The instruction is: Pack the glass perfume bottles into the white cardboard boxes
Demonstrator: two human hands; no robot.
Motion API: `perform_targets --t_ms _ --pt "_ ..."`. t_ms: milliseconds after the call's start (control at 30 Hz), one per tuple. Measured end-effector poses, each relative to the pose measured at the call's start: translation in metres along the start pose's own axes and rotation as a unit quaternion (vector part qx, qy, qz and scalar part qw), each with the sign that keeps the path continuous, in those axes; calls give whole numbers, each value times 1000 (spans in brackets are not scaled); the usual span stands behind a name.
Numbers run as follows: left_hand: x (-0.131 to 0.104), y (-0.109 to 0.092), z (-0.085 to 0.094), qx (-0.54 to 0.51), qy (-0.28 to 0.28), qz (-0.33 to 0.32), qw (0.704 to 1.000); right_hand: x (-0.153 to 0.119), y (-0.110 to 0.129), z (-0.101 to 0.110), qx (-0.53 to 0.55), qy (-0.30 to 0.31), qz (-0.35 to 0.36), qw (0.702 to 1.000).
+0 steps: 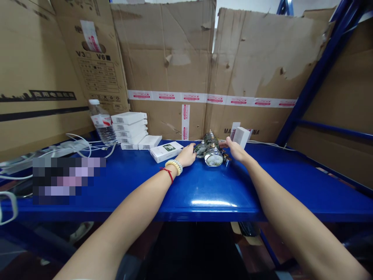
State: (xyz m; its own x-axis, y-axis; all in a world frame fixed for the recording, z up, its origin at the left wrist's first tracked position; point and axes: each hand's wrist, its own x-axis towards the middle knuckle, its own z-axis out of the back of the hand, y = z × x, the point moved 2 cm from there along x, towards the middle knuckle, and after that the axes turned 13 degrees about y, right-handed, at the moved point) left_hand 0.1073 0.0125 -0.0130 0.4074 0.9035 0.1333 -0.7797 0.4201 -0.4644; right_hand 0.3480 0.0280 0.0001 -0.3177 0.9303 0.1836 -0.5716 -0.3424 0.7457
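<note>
A cluster of round glass bottles with shiny tops stands near the middle of the blue table. My left hand is at the cluster's left side, fingers bent against a bottle; whether they grip it is unclear. On the right side of the bottles is my right hand, thumb raised and fingers apart, nothing held in it. Small shiny caps lie beside the front bottle. Behind my right hand stands an upright white box. A flat white box with a green picture lies left of my left hand.
Stacked white boxes stand at the back left, beside a clear water bottle. White cables and a power strip lie on the far left. Cardboard sheets line the back of the blue table; a blue metal frame rises on the right.
</note>
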Motion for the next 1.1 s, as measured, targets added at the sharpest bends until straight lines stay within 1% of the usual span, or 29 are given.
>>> perform_targets --t_ms 133,267,400,533,600,733,800,933,1000,1100 --pt "-1 -1 1 3 4 -5 1000 -4 4 0 13 5 -27 1000" --pt "-2 -1 1 8 10 -10 1000 -6 5 0 8 18 -35 999" --pt "-2 -3 2 40 4 10 999 -6 3 0 5 26 -40 999" --pt "-3 -4 5 65 3 25 998 -6 2 1 -1 49 -45 998" --pt "-5 -4 8 70 5 32 997 -6 1 2 -17 54 -48 997" --pt "-13 -5 17 93 17 55 994 -5 1 7 -95 57 -60 992" --pt "-18 -5 24 117 34 71 990 -5 2 9 -120 55 -71 989" --pt "-26 -1 40 163 90 100 977 -9 5 16 -176 47 -114 977" --pt "-29 2 48 172 118 95 973 -12 6 20 -218 62 -139 964" --pt "-34 4 56 171 164 68 969 -16 7 24 -244 88 -163 952"
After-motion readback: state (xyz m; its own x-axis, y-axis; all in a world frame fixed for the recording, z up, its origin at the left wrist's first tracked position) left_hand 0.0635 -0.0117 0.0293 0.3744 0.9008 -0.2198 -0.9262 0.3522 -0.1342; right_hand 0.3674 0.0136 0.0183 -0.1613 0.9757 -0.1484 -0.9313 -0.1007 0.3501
